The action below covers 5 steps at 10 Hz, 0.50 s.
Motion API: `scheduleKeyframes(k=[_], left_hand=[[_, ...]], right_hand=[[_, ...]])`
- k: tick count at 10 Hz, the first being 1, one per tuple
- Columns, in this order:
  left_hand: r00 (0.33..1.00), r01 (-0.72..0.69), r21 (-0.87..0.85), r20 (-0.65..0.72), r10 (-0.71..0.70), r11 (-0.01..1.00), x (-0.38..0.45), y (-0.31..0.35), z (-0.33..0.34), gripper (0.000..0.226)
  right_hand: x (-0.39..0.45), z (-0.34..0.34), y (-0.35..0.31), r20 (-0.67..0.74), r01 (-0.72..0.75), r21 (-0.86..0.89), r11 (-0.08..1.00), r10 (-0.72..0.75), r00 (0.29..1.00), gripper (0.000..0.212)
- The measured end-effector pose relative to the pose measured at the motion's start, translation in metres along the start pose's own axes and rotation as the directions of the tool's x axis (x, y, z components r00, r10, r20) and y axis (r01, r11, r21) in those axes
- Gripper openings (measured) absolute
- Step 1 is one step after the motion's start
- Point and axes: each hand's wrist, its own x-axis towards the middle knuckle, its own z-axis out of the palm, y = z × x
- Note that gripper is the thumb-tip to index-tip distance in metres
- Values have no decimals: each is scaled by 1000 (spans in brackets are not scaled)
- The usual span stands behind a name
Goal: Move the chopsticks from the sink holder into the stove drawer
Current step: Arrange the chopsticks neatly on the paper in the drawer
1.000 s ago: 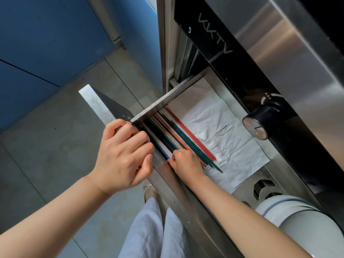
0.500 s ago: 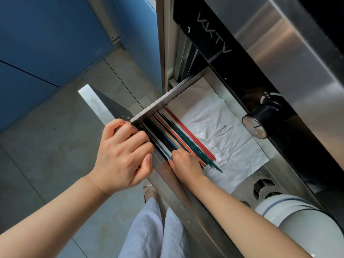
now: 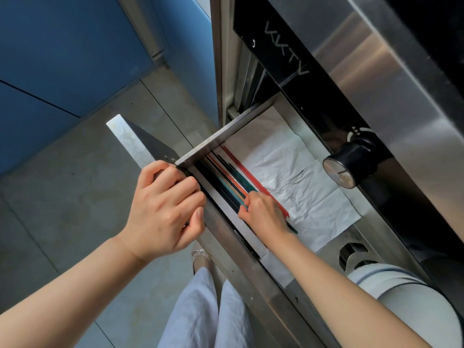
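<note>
The steel stove drawer stands pulled out below the stove front. Several chopsticks, red, orange, teal and black, lie side by side along the drawer's front wall on white paper. My left hand grips the drawer's front panel, fingers curled over its top edge. My right hand is inside the drawer, resting on the near ends of the chopsticks with its fingers curled onto them. The near ends are hidden under that hand.
A black control knob juts from the stove's dark front just above the drawer. A white round dish sits at the drawer's right end. Grey floor tiles and a blue cabinet lie to the left; my legs stand below the drawer.
My right hand has nudged the chopsticks closer together against the drawer's front wall. My left hand keeps its hold on the drawer front.
</note>
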Motion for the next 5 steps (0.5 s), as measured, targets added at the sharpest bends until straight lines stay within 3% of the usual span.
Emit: scheduleKeyframes(k=[3,5], left_hand=[[1000,0,9,9,0,1000,1,0,-1,43],[1000,4,7,17,-5,1000,1,1,-2,43]], right_hand=[[19,-31,49,-60,-145,-1,989,145,988,16],[19,-30,47,-15,-106,15,994,107,994,14]])
